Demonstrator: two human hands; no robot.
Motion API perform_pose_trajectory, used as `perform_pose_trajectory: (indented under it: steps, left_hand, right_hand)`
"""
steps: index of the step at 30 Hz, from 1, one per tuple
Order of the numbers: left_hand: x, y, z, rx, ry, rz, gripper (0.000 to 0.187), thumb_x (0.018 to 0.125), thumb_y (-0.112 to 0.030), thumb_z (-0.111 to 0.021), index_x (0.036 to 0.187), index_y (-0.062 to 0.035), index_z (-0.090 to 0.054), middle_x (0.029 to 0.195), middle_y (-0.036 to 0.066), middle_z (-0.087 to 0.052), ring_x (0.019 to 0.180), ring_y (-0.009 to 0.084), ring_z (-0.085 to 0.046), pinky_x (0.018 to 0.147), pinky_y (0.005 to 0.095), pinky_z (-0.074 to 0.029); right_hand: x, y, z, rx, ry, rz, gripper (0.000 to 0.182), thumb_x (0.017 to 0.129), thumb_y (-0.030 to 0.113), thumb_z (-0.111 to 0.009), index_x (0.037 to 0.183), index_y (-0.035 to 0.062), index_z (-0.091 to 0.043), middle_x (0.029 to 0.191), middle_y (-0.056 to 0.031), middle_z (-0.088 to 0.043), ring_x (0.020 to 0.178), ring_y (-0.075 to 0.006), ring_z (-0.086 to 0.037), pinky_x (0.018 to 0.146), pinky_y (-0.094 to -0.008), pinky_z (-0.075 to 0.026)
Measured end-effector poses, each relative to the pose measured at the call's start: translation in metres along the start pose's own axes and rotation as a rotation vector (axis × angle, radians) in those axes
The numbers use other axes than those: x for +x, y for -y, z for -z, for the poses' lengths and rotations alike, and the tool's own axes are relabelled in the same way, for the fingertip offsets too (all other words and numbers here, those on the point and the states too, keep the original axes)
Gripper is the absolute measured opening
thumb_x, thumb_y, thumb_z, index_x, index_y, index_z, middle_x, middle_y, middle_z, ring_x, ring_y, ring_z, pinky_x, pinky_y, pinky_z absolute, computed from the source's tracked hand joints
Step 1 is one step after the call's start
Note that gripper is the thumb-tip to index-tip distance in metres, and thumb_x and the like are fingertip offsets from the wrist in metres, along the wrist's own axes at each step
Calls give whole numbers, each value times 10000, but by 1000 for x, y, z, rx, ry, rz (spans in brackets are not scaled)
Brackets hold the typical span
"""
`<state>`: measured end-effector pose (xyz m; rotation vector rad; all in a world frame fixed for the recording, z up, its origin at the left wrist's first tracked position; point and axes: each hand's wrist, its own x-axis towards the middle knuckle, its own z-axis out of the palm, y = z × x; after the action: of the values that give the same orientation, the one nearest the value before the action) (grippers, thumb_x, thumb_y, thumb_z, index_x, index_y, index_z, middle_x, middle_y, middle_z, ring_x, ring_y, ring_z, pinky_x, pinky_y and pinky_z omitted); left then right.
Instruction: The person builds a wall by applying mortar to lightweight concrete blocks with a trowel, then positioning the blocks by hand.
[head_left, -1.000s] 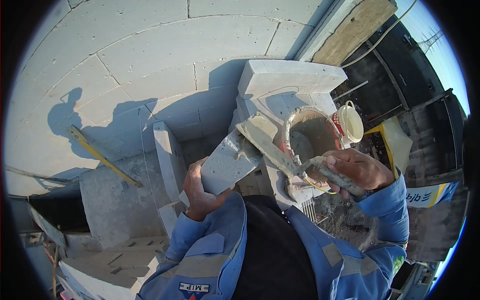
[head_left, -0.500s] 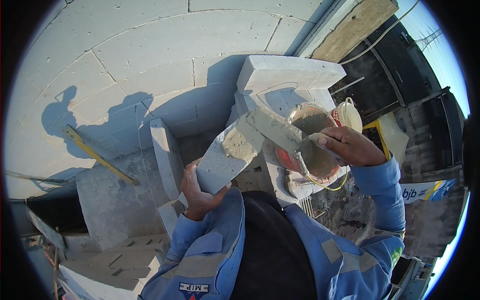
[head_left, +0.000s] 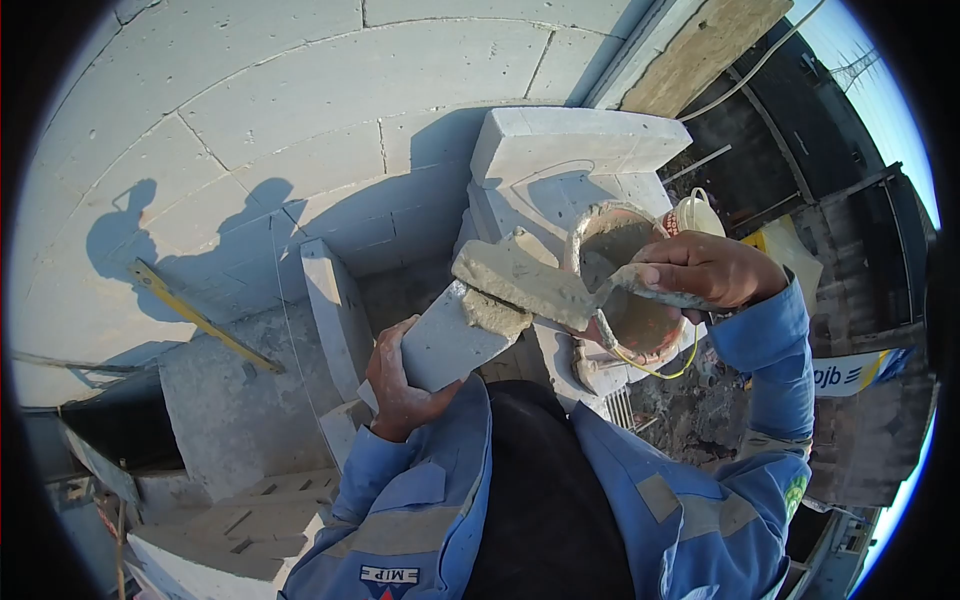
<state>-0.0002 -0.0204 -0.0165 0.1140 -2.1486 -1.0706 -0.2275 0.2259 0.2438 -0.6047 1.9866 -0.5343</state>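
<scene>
My left hand [head_left: 402,385] grips the lower end of a light grey block [head_left: 450,342], tilted in front of my chest. Wet mortar [head_left: 494,314] lies on the block's upper end. My right hand [head_left: 712,272] is closed round the handle of a trowel [head_left: 525,284], whose mortar-coated blade lies across the upper end of the block, over the mortar. Just behind the trowel stands an orange bucket [head_left: 655,328] with mortar inside and a yellow-green handle.
A white pail [head_left: 697,215] stands behind the bucket. Pale blocks [head_left: 580,140] are stacked against the block wall [head_left: 290,85]. A yellow level [head_left: 205,318] leans at the left, near an upright block [head_left: 337,315]. A thin string hangs beside it.
The trowel blade has moved left and down over the block's end, and its handle has tipped. My right hand has shifted slightly right and up. The block has moved slightly right.
</scene>
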Motion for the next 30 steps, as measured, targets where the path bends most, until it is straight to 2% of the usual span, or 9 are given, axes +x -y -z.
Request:
perform_pose_trajectory:
  steps: [6, 8, 11, 15, 19, 21, 22, 27, 30]
  left_hand:
    - [-4, 4, -3, -19, 36, -77, 921, 623, -344, -907, 1316, 29, -430, 1139, 224, -580, 997, 348, -633, 827, 452, -522]
    - [-7, 5, -2, -31, 27, -72, 921, 622, -347, -907, 1315, 28, -430, 1138, 221, -578, 998, 345, -629, 832, 449, -519]
    - [-6, 6, 1, -28, 9, -41, 933, 626, -356, -905, 1323, 30, -419, 1151, 214, -563, 1021, 334, -613, 853, 440, -509]
    - [-9, 0, 8, -44, -4, 98, 952, 658, -353, -898, 1358, 37, -383, 1211, 193, -509, 1109, 297, -562, 908, 422, -481]
    - [-6, -2, 12, -24, -23, 127, 899, 699, -336, -886, 1344, 29, -378, 1234, 224, -522, 1108, 329, -569, 909, 462, -478]
    - [-3, -7, 15, -64, -87, 173, 911, 702, -335, -887, 1359, 31, -372, 1235, 193, -482, 1155, 292, -518, 949, 442, -442]
    - [0, -13, 18, -88, -98, 209, 912, 699, -327, -888, 1364, 24, -371, 1226, 168, -460, 1140, 266, -501, 951, 425, -426]
    - [10, -33, 32, -134, -186, 195, 871, 723, -300, -862, 1373, 32, -387, 1242, 153, -502, 1174, 249, -521, 987, 402, -436]
    - [15, -58, 44, -118, -220, 221, 887, 701, -285, -862, 1384, 26, -390, 1273, 140, -500, 1184, 244, -521, 1014, 400, -415]
  right_hand:
    - [60, -38, 20, -132, -181, -216, 551, 1005, 525, -482, 1011, -1, -648, 696, -64, -584, 573, -139, -575, 533, -316, -488]
    - [70, -63, 33, -317, -280, -255, 479, 1012, 473, -507, 927, 19, -630, 665, -42, -562, 553, -111, -563, 478, -286, -468]
    - [53, -76, 31, -212, -382, -159, 576, 995, 519, -493, 961, -34, -648, 651, -89, -576, 550, -156, -580, 517, -325, -488]
    - [-8, -79, 18, -90, -556, -104, 531, 993, 502, -523, 959, -7, -669, 659, -61, -566, 554, -127, -581, 503, -295, -472]
    - [-53, -101, 9, -182, -571, -222, 493, 956, 494, -588, 978, 12, -686, 726, -104, -640, 618, -205, -641, 590, -358, -510]
    - [-46, -134, 0, -651, -622, -241, 456, 919, 466, -628, 1016, 26, -701, 858, -164, -704, 780, -321, -689, 732, -442, -522]
    - [-33, -129, -8, -635, -559, -442, 389, 890, 409, -652, 1038, 54, -712, 963, -181, -713, 949, -384, -671, 840, -500, -497]
    - [24, -179, -23, -831, -419, -460, 354, 887, 386, -654, 984, 58, -747, 956, -178, -728, 930, -373, -696, 845, -482, -524]
    - [52, -202, -20, -688, -371, -415, 351, 900, 379, -638, 969, 56, -757, 972, -189, -729, 946, -380, -698, 860, -476, -522]
